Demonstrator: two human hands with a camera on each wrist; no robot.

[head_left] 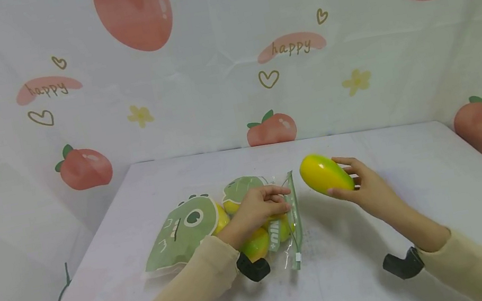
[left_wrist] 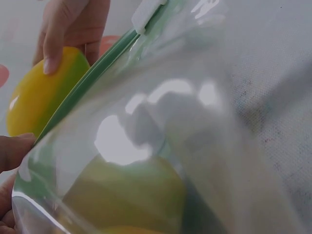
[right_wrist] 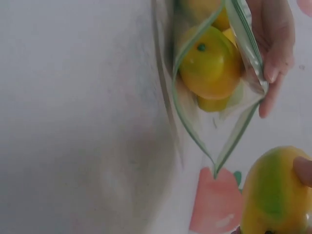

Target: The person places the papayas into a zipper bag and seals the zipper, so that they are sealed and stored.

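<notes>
A clear zip bag with a green cartoon dinosaur print (head_left: 178, 234) lies on the table with several yellow-green mangoes inside. My left hand (head_left: 258, 211) pinches the rim of the bag near its green zip strip (head_left: 296, 216). In the right wrist view the bag's mouth gapes, and a mango (right_wrist: 209, 63) shows within it. Just right of the opening, my right hand (head_left: 371, 192) grips a yellow-green mango (head_left: 322, 172) above the table, apart from the bag. The left wrist view shows this held mango (left_wrist: 44, 92) beyond the zip strip, near the white slider (left_wrist: 146, 14).
The white table (head_left: 370, 278) runs back to a white cloth backdrop (head_left: 221, 94) printed with peaches, flowers and hearts. A dark cord (head_left: 65, 285) hangs at the table's left edge. Black wrist mounts (head_left: 254, 267) sit on both sleeves.
</notes>
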